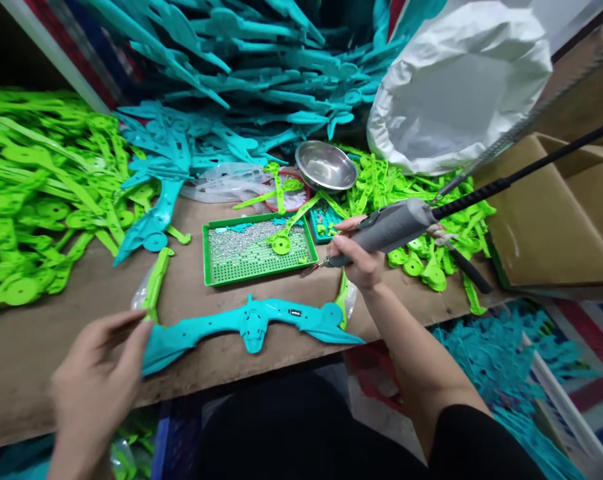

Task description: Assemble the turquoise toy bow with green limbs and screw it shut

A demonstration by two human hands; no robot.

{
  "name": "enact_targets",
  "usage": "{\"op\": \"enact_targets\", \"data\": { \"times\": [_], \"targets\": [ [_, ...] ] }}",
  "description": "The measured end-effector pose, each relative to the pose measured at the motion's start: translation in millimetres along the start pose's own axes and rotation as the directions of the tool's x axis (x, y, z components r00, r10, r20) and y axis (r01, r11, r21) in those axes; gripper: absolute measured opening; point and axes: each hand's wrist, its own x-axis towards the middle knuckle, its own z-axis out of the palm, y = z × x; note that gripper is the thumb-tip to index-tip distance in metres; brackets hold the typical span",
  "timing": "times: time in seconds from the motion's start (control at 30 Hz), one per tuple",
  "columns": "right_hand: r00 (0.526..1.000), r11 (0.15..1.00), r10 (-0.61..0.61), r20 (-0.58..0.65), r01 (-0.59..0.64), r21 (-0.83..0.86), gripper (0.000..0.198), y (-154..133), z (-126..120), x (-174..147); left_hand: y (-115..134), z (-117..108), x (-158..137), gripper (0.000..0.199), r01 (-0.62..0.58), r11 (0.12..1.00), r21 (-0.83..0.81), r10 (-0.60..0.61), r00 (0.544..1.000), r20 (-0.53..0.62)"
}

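A turquoise bow-shaped plastic part (254, 323) lies across the near side of the table. My left hand (99, 373) is at its left end, thumb and forefinger pinched where it meets a lime green arm (157, 280); part of that grip is hidden. At the right end, another lime green arm (342, 300) sticks out from beneath. My right hand (359, 257) is wrapped round a grey electric screwdriver (389, 227). Its bit points down and left, above the table beside a green perforated tray (209, 267) of small metal screws. One lime green piece (281, 245) rests over that tray.
Lime green parts (36, 193) are heaped on the left, and more (421, 227) lie at right. Turquoise parts (261, 67) pile up at the back. A metal bowl (326, 167), a white-lined container (456, 93) and a cardboard box (546, 227) stand around. The screwdriver's black cable (531, 170) runs up right.
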Motion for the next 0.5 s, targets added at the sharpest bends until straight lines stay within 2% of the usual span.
{"op": "enact_targets", "data": {
  "times": [0.03,0.07,0.17,0.23,0.3,0.4,0.5],
  "targets": [
    [1.000,1.000,0.011,0.018,-0.011,-0.004,0.028,1.1,0.7,-0.1,22.8,13.1,15.5,0.029,-0.134,0.991,0.022,0.134,0.991,0.030],
    [0.999,1.000,0.018,0.035,-0.018,-0.012,0.027,1.7,1.4,-0.3,43.6,29.1,32.4,0.028,-0.268,0.963,-0.003,0.267,0.958,0.108],
    [0.998,1.000,0.012,0.063,-0.011,-0.018,0.027,0.1,2.2,-0.4,87.3,88.0,86.7,0.026,-0.562,0.823,-0.084,0.564,0.791,0.236],
    [0.998,1.000,0.007,0.067,-0.007,-0.008,0.026,-2.5,1.0,-0.3,102.5,127.5,119.4,0.028,-0.675,0.736,-0.050,0.652,0.687,0.321],
    [0.998,1.000,0.007,0.068,-0.008,0.012,0.025,-4.4,-2.2,-0.3,110.9,159.0,143.4,0.032,-0.764,0.642,0.070,0.678,0.608,0.413],
    [0.998,1.000,0.011,0.056,-0.012,0.014,0.024,-4.0,-10.4,-0.4,116.0,185.4,160.1,0.030,-0.792,0.600,0.117,0.680,0.581,0.447],
    [0.999,1.000,0.006,0.037,-0.006,-0.006,0.025,-0.4,-18.9,-0.3,116.8,192.6,161.6,0.027,-0.792,0.593,0.147,0.681,0.590,0.433]
  ]
}}
